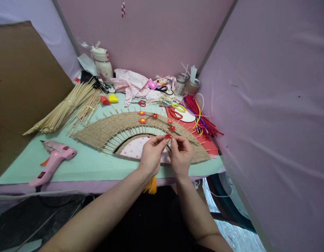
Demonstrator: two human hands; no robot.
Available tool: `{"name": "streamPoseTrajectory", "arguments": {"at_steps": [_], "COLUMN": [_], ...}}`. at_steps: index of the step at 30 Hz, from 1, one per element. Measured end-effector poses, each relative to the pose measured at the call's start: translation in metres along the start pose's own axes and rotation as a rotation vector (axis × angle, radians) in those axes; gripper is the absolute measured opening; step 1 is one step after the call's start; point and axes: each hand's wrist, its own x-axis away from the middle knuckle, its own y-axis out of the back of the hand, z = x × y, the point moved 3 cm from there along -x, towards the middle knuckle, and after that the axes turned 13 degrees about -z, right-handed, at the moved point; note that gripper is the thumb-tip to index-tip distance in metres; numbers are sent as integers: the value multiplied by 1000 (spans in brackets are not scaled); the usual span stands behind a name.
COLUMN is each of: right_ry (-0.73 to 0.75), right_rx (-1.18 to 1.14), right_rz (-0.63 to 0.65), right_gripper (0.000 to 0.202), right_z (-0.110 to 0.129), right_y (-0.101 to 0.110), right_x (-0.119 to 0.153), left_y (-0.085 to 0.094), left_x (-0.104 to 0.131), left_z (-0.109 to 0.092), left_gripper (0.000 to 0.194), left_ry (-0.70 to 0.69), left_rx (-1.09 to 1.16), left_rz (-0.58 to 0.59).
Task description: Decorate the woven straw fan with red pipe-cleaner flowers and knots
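Between the fingertips of both hands is a small red flower (168, 136), held above a fan. My left hand (153, 151) pinches its left side, closed. My right hand (182, 151) is closed too, pinching it from the right. Beneath them lies the fan (99, 131), made of thin sticks woven with tan twine, with a pink dotted fabric piece (134, 147) at its base. Several red flowers, some with yellow centres, sit along a dark twig (162, 119) on the twine. A yellow tassel (151, 185) hangs below the fan, partly hidden by my left hand.
A pink glue gun (55, 159) lies at left, near a bundle of sticks (69, 105) and a cardboard sheet (22, 91). Red and yellow clay packs (109, 99), scissors (177, 108), pipe cleaners (204, 119), fabric (130, 84) and a bottle (102, 64) stand or lie behind.
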Motion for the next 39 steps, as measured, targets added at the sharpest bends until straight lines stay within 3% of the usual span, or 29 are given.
{"name": "streamPoseTrajectory", "arguments": {"at_steps": [7, 11, 16, 19, 27, 30, 35, 39], "right_ry": [343, 416, 405, 295, -475, -532, -377, -412], "right_rx": [164, 225, 296, 274, 33, 21, -58, -139], "right_rz": [97, 232, 460, 571, 979, 927, 592, 540], "right_gripper": [7, 8, 11, 12, 19, 22, 18, 15], "right_z": [16, 21, 27, 26, -6, -11, -5, -4], "right_y": [5, 9, 14, 17, 19, 17, 15, 14], "right_x": [1, -6, -15, -21, -35, -37, -36, -29], "left_y": [5, 9, 17, 20, 19, 18, 15, 12], "left_x": [5, 6, 2, 2, 5, -2, -2, 5], "left_z": [-4, -6, -6, -8, -16, -13, -9, -15], "left_gripper": [14, 12, 12, 12, 9, 8, 19, 22], "left_ry": [38, 44, -41, -88, -246, -164, 228, 265], "left_rx": [25, -34, -204, -326, -670, -601, -182, -122], "left_rz": [25, 31, 42, 78, 217, 207, 176, 186]}}
